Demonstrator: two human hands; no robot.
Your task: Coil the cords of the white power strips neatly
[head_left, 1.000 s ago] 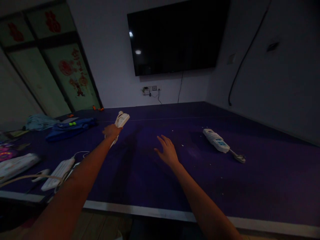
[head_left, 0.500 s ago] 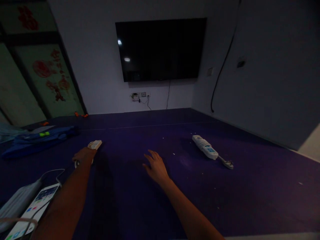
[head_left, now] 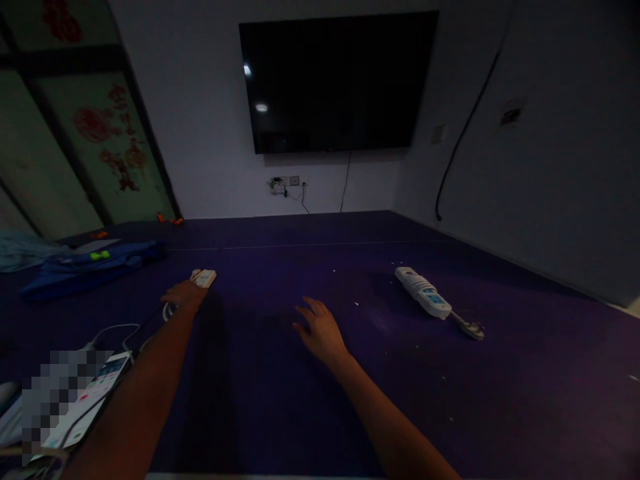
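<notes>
At the left, my left hand (head_left: 184, 293) is closed over a white power strip (head_left: 205, 278) with a pale cord; the strip's far end sticks out past the fingers, and the arm and hand hide the rest. My right hand (head_left: 321, 331) is held over the purple surface (head_left: 280, 393), palm down, fingers apart, with nothing in it. To its right, apart from it, lies a second white power strip (head_left: 423, 292), its cord wound round the body and its plug end trailing toward me.
Beside my left forearm lie a lit phone (head_left: 95, 393) and a partly pixelated pale object. Blue clothing (head_left: 100, 263) is heaped at the far left. A television (head_left: 340, 83) hangs on the back wall above sockets (head_left: 290, 181). A black cable (head_left: 467, 127) dangles on the right wall.
The view has turned slightly left and down, so the surroundings sit further right. My left hand stays on the power strip and my right hand stays spread; the wound power strip has not moved.
</notes>
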